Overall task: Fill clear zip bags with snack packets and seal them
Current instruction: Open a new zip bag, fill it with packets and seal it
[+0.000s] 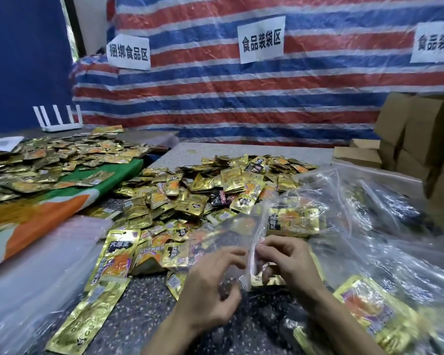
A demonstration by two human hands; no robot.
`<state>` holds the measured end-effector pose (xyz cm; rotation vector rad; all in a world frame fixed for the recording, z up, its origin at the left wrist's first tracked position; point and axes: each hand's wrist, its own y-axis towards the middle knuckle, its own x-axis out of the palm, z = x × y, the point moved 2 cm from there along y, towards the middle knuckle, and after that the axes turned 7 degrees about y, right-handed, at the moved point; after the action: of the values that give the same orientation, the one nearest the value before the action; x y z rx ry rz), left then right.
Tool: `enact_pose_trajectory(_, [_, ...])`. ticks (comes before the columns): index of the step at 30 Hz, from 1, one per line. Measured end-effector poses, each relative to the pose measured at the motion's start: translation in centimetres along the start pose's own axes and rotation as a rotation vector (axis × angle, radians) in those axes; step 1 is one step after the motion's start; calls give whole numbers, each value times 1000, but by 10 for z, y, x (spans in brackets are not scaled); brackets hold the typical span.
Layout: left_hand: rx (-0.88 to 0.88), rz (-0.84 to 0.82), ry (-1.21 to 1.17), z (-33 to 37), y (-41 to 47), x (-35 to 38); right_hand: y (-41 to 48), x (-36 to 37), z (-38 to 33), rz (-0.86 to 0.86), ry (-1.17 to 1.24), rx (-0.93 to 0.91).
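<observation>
On my side of the big heap of gold foil snack packets (pixel 215 185) on the dark speckled counter (pixel 144 303), my right hand (pixel 285 265) pinches the mouth edge of the clear plastic zip bag (pixel 254 221). The bag holds a few gold packets and rests against that heap's near edge. My left hand (pixel 210 285) is curled beside the bag's mouth; I cannot tell whether it grips the film.

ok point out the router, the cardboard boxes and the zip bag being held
router (pixel 62 127) head view, white base under the antennas
cardboard boxes (pixel 431 129) head view, side of the tall box
zip bag (pixel 253 253) head view, its red-lined zip edge
</observation>
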<state>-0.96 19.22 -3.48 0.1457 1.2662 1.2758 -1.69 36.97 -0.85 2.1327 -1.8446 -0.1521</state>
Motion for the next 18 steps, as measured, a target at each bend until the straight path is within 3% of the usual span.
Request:
enact_pose_trajectory(4, [-332, -110, -423, 10, 7, -4, -4, 3, -7, -95, -82, -23])
enact_pose_trajectory(9, [-362, -157, -404, 26, 21, -5, -9, 4, -11, -204, -63, 44])
enact_pose_trajectory(14, [-423, -30, -471, 23, 21, -14, -9, -4, -15, -115, 97, 56])
enact_pose_trajectory(18, [-561, 247, -622, 17, 21, -24, -9, -13, -20, 73, 13, -77])
